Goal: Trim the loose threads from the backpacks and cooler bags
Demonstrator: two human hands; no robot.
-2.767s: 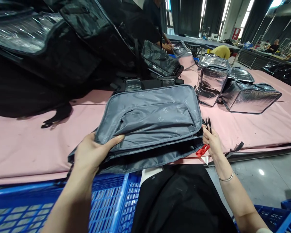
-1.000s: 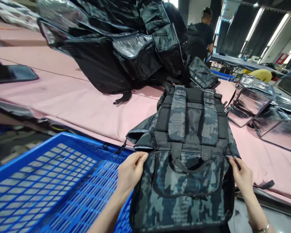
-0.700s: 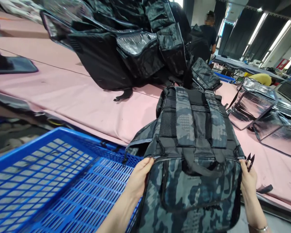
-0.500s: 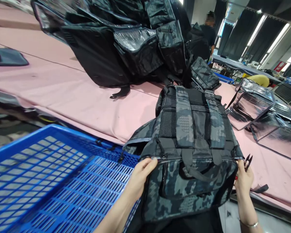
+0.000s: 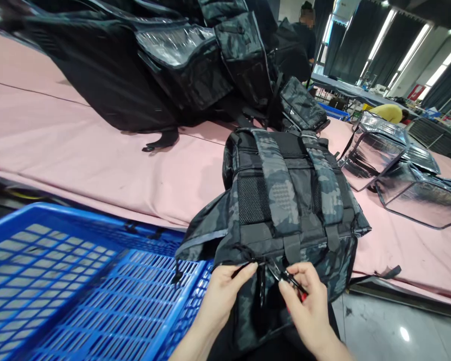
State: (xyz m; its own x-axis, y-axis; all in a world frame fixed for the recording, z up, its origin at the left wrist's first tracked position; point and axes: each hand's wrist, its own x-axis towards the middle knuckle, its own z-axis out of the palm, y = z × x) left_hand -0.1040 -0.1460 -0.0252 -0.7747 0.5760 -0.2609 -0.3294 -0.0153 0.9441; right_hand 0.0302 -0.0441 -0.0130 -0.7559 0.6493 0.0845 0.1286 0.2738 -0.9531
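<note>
Grey-black camouflage fabric backpack (image 5: 285,215) lies straps-up, overhanging the pink cloth-covered table (image 5: 203,175); left hand (image 5: 227,288) pinches its edge, likely to steady it, right hand (image 5: 310,301) grips slim black-handled metal snips (image 5: 287,279) (red bit (image 5: 303,297) at handles), tips near the pinch

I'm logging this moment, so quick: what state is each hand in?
Left hand: closed, pinching at the camouflage backpack, exact bit unclear.
Right hand: closed, holding thread snips, blades toward the left hand.

Bright far windows (image 5: 409,57) | floor (image 5: 405,334) glare (small white spot) | black bags (image 5: 105,75) murky
</note>
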